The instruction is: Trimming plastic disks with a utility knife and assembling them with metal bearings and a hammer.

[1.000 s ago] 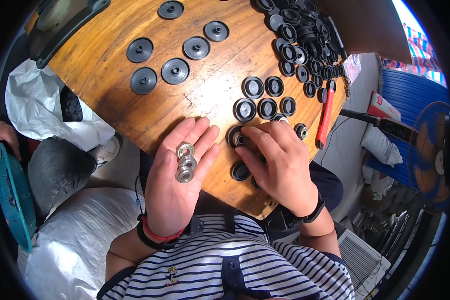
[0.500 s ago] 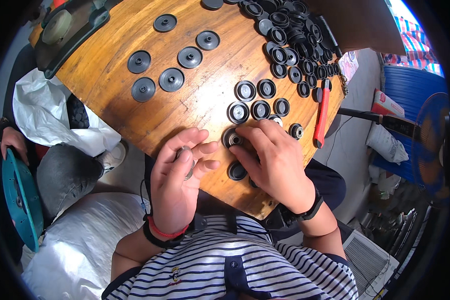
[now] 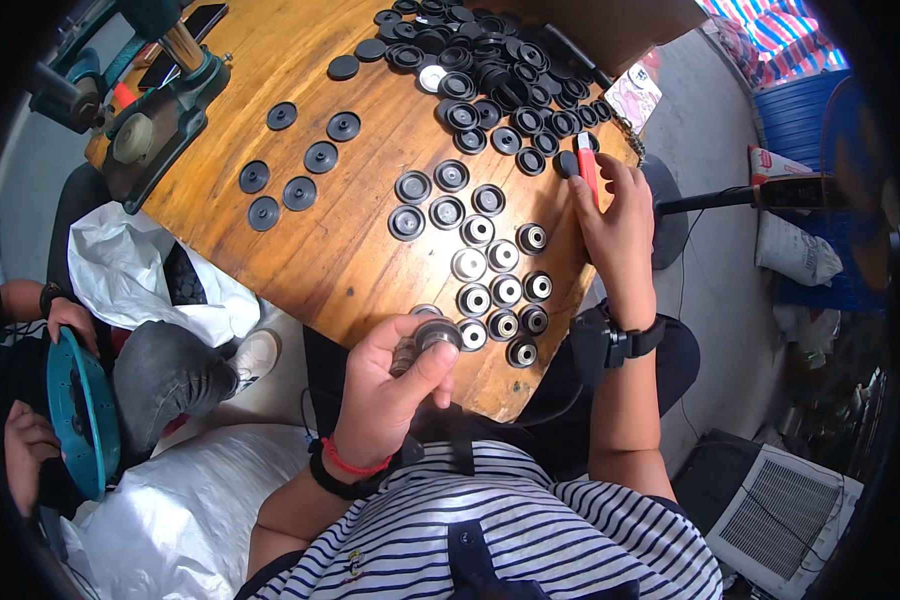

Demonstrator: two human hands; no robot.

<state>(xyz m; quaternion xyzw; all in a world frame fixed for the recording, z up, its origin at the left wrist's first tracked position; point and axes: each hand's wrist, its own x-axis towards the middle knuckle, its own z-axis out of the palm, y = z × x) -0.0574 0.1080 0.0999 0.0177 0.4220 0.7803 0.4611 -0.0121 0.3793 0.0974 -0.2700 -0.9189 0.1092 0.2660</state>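
My left hand (image 3: 390, 375) is closed around several small metal bearings (image 3: 437, 334), with the thumb pressed on the top one, above the table's near edge. My right hand (image 3: 618, 225) has its fingers curled about a red utility knife (image 3: 589, 178) at the table's right side. The knife's pale tip shows beyond the fingers; the palm hides its lower part. Between the hands stand black round caps with silvery bearings in their centres (image 3: 507, 291), grouped in loose rows. Just beyond them sit several open black caps (image 3: 447, 211) without bearings.
Flat black discs with hubs (image 3: 300, 193) lie at left on the wooden table (image 3: 300, 255). A heap of black caps (image 3: 500, 75) fills the far side. A green press-like tool (image 3: 175, 110) stands far left. Beside it, another person's hand holds a teal round part (image 3: 82, 415).
My right hand has gone from a cap in the middle to the red knife. Many more caps now have bearings in them. My left hand still holds bearings; the view has shifted.
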